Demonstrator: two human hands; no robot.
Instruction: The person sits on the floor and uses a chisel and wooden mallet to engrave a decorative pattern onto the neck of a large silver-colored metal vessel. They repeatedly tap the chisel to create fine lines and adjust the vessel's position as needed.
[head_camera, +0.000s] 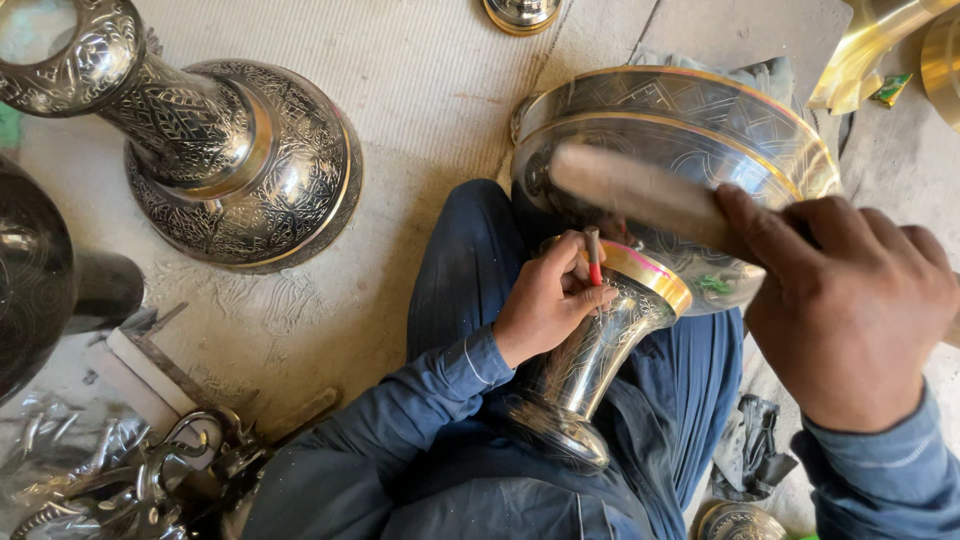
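Head view: two hands work on an engraved metal vase lying across the lap.

Left hand (548, 300) closes around a thin red-tipped chisel (592, 256), its tip on the vase's (600, 340) gold-banded neck. Right hand (850, 300) grips tightly a smooth wooden mallet (640, 195), blurred, above the chisel. A second engraved vase (250, 170), shiny and round-bellied, lies on the floor (430, 90).
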